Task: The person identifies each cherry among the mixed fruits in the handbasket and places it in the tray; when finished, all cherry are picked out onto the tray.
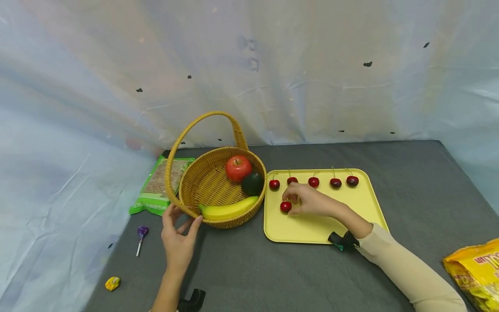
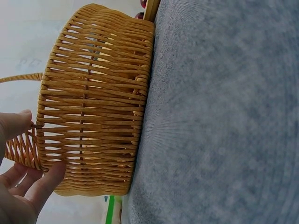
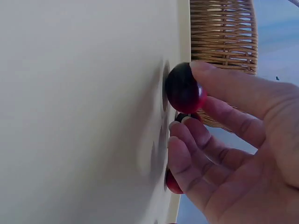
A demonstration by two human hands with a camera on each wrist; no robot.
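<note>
A wicker basket [image 1: 202,173] holds a red apple [image 1: 238,168], a dark green avocado [image 1: 252,184] and a banana [image 1: 228,209]. My left hand [image 1: 180,236] grips its near rim at the foot of the handle; in the left wrist view the thumb and fingers lie on either side of that joint. Over the yellow tray [image 1: 312,229], my right hand [image 1: 308,200] pinches a dark red cherry [image 3: 183,88] between thumb and fingers, close above the tray surface. Several more cherries with stems, one of them a cherry [image 1: 335,183], lie in a row along the tray's far side.
Left of the basket lies a green-edged bag of grain [image 1: 160,184]. A purple lollipop [image 1: 142,234] and a yellow wrapped candy [image 1: 112,283] are on the grey cloth [image 1: 249,273] at the left. A yellow snack bag [image 1: 477,273] lies at the right edge.
</note>
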